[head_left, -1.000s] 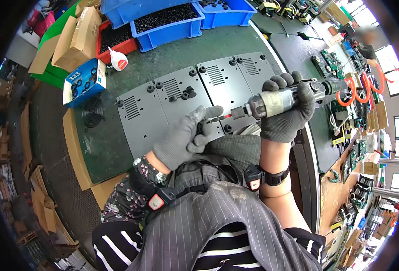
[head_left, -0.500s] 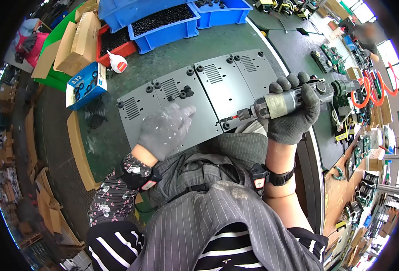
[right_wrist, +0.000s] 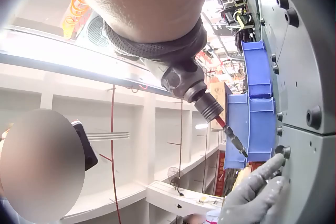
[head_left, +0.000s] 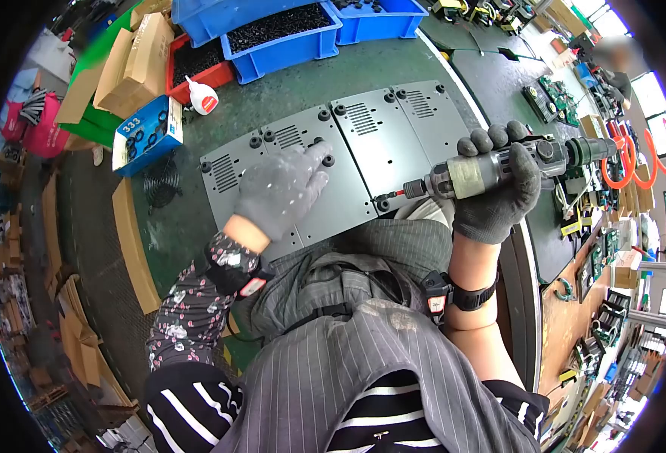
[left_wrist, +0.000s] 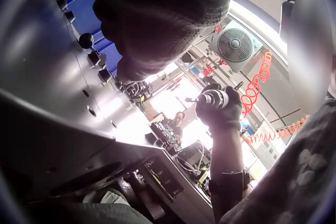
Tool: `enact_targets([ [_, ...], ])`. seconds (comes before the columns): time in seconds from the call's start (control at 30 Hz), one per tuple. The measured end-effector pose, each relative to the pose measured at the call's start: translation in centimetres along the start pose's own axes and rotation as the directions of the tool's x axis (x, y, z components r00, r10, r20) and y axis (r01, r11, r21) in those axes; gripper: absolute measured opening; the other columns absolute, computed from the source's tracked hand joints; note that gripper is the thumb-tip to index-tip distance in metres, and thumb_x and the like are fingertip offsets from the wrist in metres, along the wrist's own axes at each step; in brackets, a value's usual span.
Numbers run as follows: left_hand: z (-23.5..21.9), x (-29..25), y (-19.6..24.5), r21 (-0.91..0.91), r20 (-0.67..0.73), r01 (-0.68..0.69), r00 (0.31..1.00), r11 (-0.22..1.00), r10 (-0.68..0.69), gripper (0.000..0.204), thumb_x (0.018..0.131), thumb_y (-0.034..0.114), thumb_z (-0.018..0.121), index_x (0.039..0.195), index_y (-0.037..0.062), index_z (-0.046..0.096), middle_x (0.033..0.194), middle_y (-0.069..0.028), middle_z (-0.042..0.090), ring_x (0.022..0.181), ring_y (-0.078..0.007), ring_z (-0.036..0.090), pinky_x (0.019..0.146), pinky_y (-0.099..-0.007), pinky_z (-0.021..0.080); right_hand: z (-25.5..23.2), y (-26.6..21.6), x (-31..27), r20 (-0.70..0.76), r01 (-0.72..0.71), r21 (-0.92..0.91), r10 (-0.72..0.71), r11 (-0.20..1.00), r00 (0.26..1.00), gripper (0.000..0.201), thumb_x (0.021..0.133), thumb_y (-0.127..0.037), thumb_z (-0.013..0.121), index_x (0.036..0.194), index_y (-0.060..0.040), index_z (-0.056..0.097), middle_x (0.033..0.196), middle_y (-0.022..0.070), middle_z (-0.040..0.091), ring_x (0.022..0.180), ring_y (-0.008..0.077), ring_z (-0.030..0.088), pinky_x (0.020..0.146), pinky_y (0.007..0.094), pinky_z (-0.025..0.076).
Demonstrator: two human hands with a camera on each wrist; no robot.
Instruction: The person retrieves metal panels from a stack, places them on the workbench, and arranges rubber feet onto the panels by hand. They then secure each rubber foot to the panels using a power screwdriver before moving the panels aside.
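My gloved left hand [head_left: 281, 189] reaches over the grey slotted metal panels [head_left: 382, 147], its fingertips right at a small group of loose black rubber feet [head_left: 328, 160]. In the right wrist view, the left fingers [right_wrist: 269, 169] look extended, one tip at a black rubber foot [right_wrist: 286, 152]. The left hand partly covers the group. My gloved right hand [head_left: 491, 208] grips a power screwdriver [head_left: 465, 175] by its taped body. Its bit [head_left: 395, 195] points left and overlaps a foot near the panel's front edge in the head view, but stands off the panel in the right wrist view.
Behind the panels stand blue bins [head_left: 280, 47] and a red bin [head_left: 223, 72] of small black parts. A blue box [head_left: 149, 151] of black rings and a white bottle [head_left: 203, 98] are at the left. An orange coiled hose [head_left: 626, 170] runs from the screwdriver.
My left hand has left the screwdriver's bit tip and moved left and away from me to the loose rubber feet. The right hand, still gripping the screwdriver, has shifted slightly right.
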State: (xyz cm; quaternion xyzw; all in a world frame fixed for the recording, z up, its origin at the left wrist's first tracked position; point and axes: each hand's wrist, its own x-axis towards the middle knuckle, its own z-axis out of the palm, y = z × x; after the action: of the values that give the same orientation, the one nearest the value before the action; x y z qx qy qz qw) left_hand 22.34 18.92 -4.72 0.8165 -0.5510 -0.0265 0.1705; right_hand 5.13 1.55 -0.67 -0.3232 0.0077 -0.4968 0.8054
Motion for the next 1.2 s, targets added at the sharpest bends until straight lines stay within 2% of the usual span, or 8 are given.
enact_targets([
  [0.2,0.2,1.2,0.4,-0.101,0.091,0.051,0.995,0.994,-0.042,0.02,0.082,0.025,0.055,0.094,0.01,0.06,0.089,-0.0094,0.062,0.084,-0.0292,0.06,0.073,-0.0403,0.047,0.9,0.0,-0.6,-0.007,-0.015,-0.071,0.015,0.997,1.0,0.033,0.077,-0.015,0.057,0.108,-0.0047,0.048,0.087,0.0064,0.053,0.079,0.0199,0.052,0.075,0.0361,0.043],
  [0.3,1.4,-0.1,1.5,-0.294,0.061,-0.125,0.987,0.948,0.149,0.02,0.082,0.024,0.056,0.096,0.01,0.06,0.09,-0.0093,0.062,0.086,-0.0291,0.059,0.074,-0.0396,0.047,1.3,-0.3,-1.2,-0.03,-0.03,-0.175,0.025,0.984,0.999,0.035,0.076,-0.015,0.058,0.108,-0.0051,0.048,0.086,0.0063,0.052,0.078,0.0198,0.053,0.073,0.0364,0.045],
  [0.67,2.4,-1.4,4.1,-0.381,0.096,-0.08,0.987,0.921,0.126,0.022,0.085,0.028,0.054,0.102,0.0156,0.062,0.092,-0.0098,0.063,0.085,-0.0277,0.06,0.072,-0.0376,0.049,2.5,1.8,-2.4,0.133,-0.037,-0.43,0.104,0.902,0.986,0.032,0.078,-0.004,0.059,0.108,-0.0051,0.048,0.085,0.0084,0.054,0.074,0.0194,0.055,0.07,0.0346,0.048],
  [0.73,3.5,-1.5,3.7,-0.367,0.014,-0.206,0.974,0.907,0.226,0.025,0.084,0.029,0.054,0.102,0.0139,0.062,0.094,-0.0079,0.063,0.09,-0.0263,0.06,0.075,-0.0369,0.049,2.1,2.1,-3.1,0.033,-0.079,-0.636,0.13,0.767,0.991,0.031,0.08,-0.002,0.054,0.11,-0.0031,0.049,0.089,0.0103,0.057,0.078,0.0182,0.057,0.07,0.0318,0.049],
  [0.8,2.4,-1.8,3.8,-0.372,0.119,-0.058,0.987,0.927,0.109,0.026,0.083,0.03,0.052,0.1,0.0127,0.063,0.096,-0.0083,0.063,0.09,-0.0264,0.061,0.075,-0.0392,0.049,0.3,2.2,-3.4,0.098,0.046,-0.84,0.068,0.54,0.993,0.031,0.078,-0.005,0.055,0.108,-0.0017,0.048,0.083,0.0105,0.056,0.075,0.0174,0.056,0.068,0.0317,0.048],
  [0.83,2.5,-1.8,3.8,-0.287,0.044,-0.145,0.986,0.947,0.164,0.024,0.082,0.029,0.052,0.093,0.0126,0.064,0.093,-0.0098,0.064,0.085,-0.028,0.062,0.072,-0.0392,0.05,3.7,2.1,-3.3,0.107,-0.018,-0.757,0.151,0.653,0.983,0.036,0.076,-0.01,0.059,0.108,-0.0013,0.045,0.081,0.0118,0.055,0.072,0.0178,0.053,0.065,0.0326,0.046],
  [0.97,3.4,-1.5,3.9,-0.25,0.121,-0.103,0.983,0.963,0.136,0.022,0.079,0.028,0.052,0.078,0.0086,0.062,0.079,-0.0126,0.063,0.074,-0.0292,0.063,0.062,-0.0408,0.05,1.4,2.8,-2.0,0.32,0.088,-0.73,0.226,0.678,0.92,0.038,0.075,-0.013,0.061,0.106,-0.0031,0.041,0.078,0.0096,0.049,0.067,0.0183,0.05,0.06,0.0302,0.042],
  [1.2,5.3,-1.4,4.0,-0.286,0.045,-0.062,0.996,0.956,0.078,0.022,0.071,0.027,0.059,0.078,0.0063,0.062,0.071,-0.0114,0.06,0.067,-0.0279,0.063,0.056,-0.0401,0.049,1.7,4.3,-1.6,0.327,0.014,-0.666,0.276,0.746,0.904,0.03,0.074,-0.011,0.062,0.097,-0.0024,0.044,0.076,0.006,0.043,0.063,0.0175,0.049,0.057,0.029,0.041],
])
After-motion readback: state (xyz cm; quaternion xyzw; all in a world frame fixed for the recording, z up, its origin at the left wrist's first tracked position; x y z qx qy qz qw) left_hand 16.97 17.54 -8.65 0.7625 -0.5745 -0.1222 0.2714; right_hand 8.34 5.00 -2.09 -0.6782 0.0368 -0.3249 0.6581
